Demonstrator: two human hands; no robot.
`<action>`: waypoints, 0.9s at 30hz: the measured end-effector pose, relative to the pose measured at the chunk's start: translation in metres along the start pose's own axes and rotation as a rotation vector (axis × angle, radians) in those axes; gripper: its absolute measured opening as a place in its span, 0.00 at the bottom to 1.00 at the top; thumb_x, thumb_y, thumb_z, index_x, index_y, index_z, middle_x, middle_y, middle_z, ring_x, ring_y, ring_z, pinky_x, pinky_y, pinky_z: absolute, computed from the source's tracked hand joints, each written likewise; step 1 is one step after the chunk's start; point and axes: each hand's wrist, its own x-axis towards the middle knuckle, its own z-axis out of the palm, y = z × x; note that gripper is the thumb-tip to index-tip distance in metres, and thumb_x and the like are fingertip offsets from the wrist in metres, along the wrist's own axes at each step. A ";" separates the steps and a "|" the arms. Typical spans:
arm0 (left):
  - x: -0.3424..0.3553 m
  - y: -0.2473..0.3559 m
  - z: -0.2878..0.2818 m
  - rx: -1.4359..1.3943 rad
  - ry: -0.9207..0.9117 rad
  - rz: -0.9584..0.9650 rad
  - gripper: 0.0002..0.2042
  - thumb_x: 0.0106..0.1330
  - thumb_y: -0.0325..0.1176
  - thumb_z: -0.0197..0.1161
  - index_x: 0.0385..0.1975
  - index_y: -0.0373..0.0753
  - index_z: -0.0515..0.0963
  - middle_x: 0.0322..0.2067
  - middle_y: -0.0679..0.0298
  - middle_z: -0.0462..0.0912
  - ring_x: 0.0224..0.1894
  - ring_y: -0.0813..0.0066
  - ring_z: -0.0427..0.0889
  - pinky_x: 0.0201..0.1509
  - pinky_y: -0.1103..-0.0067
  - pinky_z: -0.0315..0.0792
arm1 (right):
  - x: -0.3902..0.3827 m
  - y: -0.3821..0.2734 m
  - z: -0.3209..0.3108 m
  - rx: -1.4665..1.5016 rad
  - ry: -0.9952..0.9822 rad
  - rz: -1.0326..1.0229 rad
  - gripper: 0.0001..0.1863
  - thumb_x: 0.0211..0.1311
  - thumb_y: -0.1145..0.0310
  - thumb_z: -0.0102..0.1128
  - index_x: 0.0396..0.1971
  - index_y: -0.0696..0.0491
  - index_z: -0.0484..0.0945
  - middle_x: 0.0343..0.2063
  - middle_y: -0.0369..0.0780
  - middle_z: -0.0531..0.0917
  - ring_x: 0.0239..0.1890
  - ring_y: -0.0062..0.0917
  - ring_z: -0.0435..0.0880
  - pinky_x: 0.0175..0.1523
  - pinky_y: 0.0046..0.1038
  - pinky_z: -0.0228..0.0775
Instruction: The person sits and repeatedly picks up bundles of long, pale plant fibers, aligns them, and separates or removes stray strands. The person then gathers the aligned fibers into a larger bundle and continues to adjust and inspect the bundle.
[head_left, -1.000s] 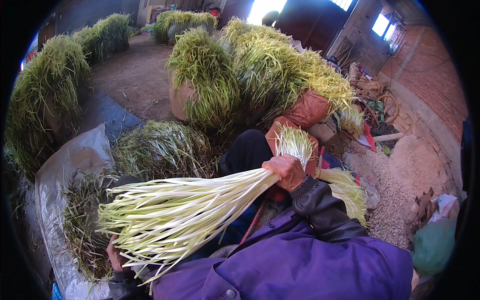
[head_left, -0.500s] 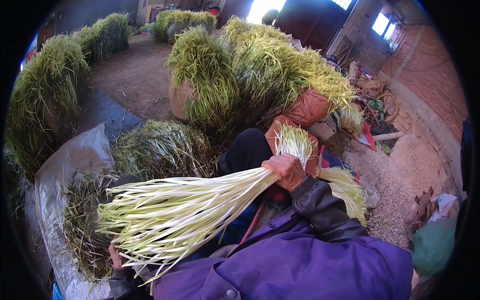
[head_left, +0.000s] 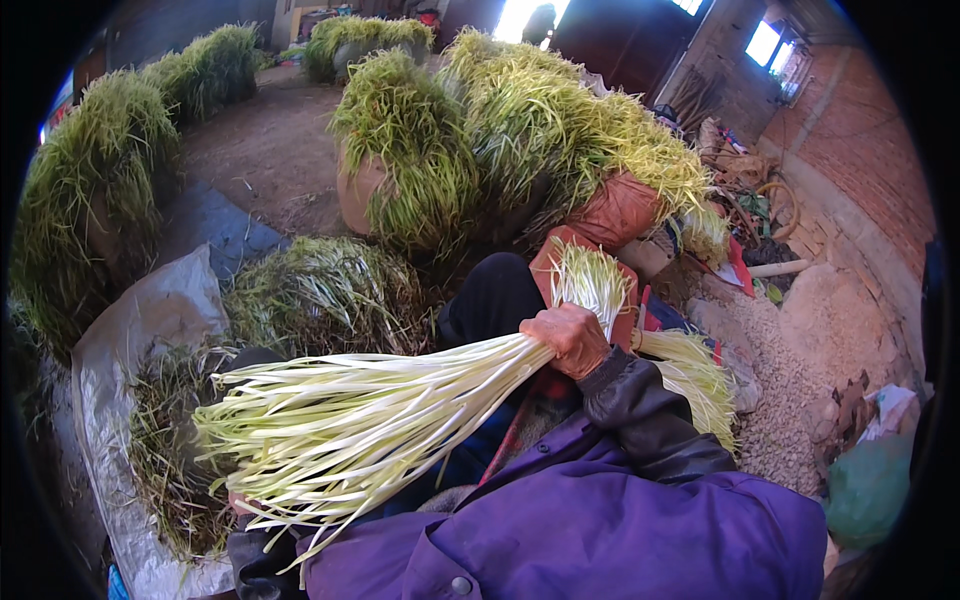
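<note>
A long bundle of pale, chive-like greens [head_left: 390, 425] lies across my lap. Its white stems are gripped by my right hand [head_left: 568, 338], fingers wrapped round them. The narrow cut or root end stands out past my fist over a red-orange board [head_left: 549, 262], and the leaves fan out to the left. At the lower left my left hand [head_left: 240, 502] is mostly hidden behind the leaf tips; its fingers do not show. A second bunch of greens [head_left: 690, 380] rests just right of my right forearm.
Big heaps of greens [head_left: 520, 110] stand ahead, with more heaps [head_left: 95, 170] at the left. Dark, withered trimmings [head_left: 175, 470] lie on a pale plastic sheet [head_left: 150, 300]. Gravel [head_left: 775, 390], a green bag [head_left: 868, 490] and a brick wall [head_left: 860, 140] are at the right.
My left hand has shifted slightly upward and right, further behind the leaves. The right hand and bundle have hardly moved.
</note>
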 end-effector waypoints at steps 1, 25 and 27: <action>-0.003 -0.005 -0.003 0.097 0.014 -0.004 0.21 0.62 0.28 0.54 0.56 0.30 0.74 0.51 0.50 0.78 0.49 0.60 0.80 0.52 0.72 0.74 | 0.000 -0.001 0.000 -0.001 0.019 0.002 0.08 0.50 0.69 0.60 0.32 0.49 0.76 0.21 0.36 0.75 0.28 0.32 0.80 0.34 0.34 0.66; -0.074 -0.092 -0.046 0.989 0.073 0.126 0.27 0.56 0.25 0.49 0.60 0.36 0.72 0.54 0.42 0.74 0.50 0.46 0.77 0.52 0.66 0.73 | -0.002 0.004 -0.002 -0.002 0.022 0.017 0.10 0.53 0.62 0.61 0.32 0.50 0.78 0.22 0.37 0.78 0.28 0.35 0.82 0.33 0.34 0.69; -0.079 -0.086 -0.046 1.010 0.104 0.244 0.28 0.55 0.25 0.49 0.60 0.36 0.72 0.54 0.41 0.73 0.51 0.45 0.77 0.52 0.65 0.73 | -0.002 0.004 -0.002 0.002 0.023 0.022 0.10 0.53 0.62 0.61 0.32 0.50 0.78 0.22 0.37 0.78 0.28 0.34 0.82 0.33 0.34 0.69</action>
